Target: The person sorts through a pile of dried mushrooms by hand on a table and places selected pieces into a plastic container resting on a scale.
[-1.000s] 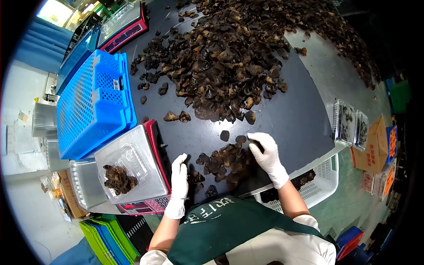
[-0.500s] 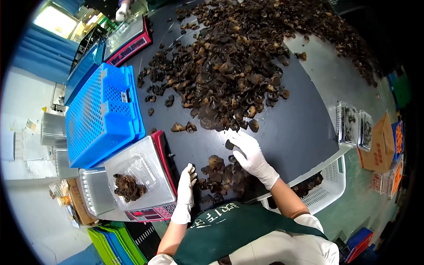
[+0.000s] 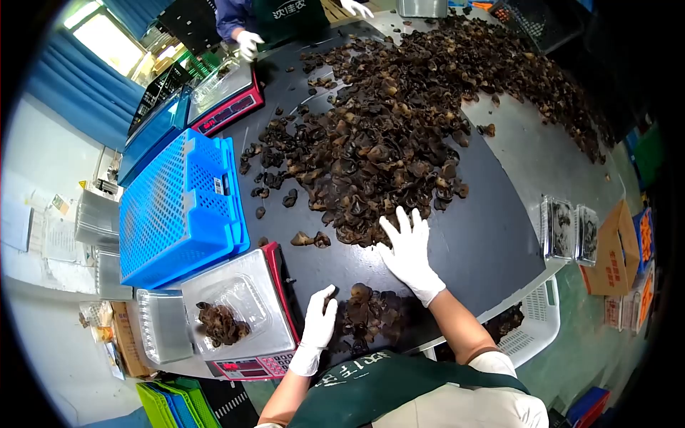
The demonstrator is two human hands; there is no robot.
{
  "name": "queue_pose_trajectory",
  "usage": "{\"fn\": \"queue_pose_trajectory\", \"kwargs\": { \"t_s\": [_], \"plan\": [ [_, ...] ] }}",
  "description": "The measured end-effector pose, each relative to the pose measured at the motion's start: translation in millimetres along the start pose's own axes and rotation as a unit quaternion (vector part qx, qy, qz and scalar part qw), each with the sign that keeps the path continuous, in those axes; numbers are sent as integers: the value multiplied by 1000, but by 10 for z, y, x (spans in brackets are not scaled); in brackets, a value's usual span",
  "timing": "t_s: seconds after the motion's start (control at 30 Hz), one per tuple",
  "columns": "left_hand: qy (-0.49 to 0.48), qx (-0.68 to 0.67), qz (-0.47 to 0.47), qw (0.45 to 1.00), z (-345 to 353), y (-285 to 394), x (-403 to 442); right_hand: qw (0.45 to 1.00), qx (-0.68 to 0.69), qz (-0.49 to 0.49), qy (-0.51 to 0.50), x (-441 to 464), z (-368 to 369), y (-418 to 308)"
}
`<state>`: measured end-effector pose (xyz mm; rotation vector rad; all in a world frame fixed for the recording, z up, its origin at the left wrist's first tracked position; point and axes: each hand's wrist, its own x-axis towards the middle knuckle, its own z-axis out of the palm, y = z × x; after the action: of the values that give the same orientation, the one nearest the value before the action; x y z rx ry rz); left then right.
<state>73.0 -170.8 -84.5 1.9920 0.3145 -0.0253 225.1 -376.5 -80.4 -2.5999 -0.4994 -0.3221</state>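
My right hand, in a white glove, lies with fingers spread at the near edge of a large pile of dark wood ear mushrooms. Nothing shows in its grip. Closer to my apron, a small heap of wood ears sits between my hands. At its left side is my gloved left hand, thumb and fingers apart, with nothing visible in it. Further left, a clear plastic box holding a clump of wood ears rests on a digital scale.
Behind the scale stands a blue plastic crate. Clear containers are stacked left of it. A co-worker's gloved hand is near another scale. Filled clear boxes sit at the right edge, above a white basket.
The view has tilted up, bringing a co-worker into sight. My right hand has moved from beside a dark loose piece to the pile's edge, fingers now spread. My left hand's fingers have opened more.
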Motion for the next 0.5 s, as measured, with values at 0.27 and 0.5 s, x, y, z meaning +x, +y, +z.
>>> {"fn": "queue_pose_trajectory", "kwargs": {
  "t_s": [0.27, 0.5],
  "plan": [
    [52, 57, 107, 991, 282, 486, 990, 968, 173, -140, -115, -569, -498, -268],
    [110, 198, 123, 966, 505, 122, 1392, 957, 287, -28, -4, -494, -534, 83]
  ]
}}
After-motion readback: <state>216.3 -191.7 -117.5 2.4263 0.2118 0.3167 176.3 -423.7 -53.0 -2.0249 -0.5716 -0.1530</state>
